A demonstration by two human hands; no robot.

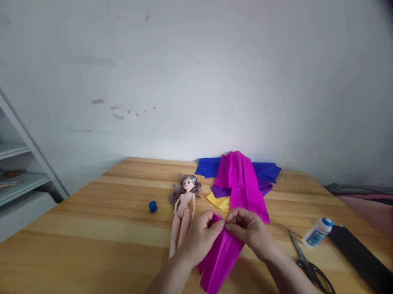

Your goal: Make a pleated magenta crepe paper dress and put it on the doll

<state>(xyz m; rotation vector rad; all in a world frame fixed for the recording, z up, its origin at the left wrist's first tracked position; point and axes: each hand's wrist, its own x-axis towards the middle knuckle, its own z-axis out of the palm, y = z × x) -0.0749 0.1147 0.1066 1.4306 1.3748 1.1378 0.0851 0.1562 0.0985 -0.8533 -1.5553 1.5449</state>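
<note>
The left hand (201,236) and right hand (253,231) pinch the far end of a pleated magenta sheet (221,262) above a wooden table (105,247). To the left lie a doll (182,210) and, farther left, a blue cap (152,206). Coloured sheets (242,180) overlap at the far side; scissors (303,258) and a bottle (317,232) are on the right.

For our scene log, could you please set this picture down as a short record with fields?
left hand: pinching the gathered top of a pleated magenta sheet
right hand: pinching the same top, close beside
doll: face up on the wooden table, lower legs partly hidden
behind hands: sheet pile, magenta over blue, purple and yellow
left of doll: small blue cap
at right: scissors, blue-topped bottle, dark flat object
</note>
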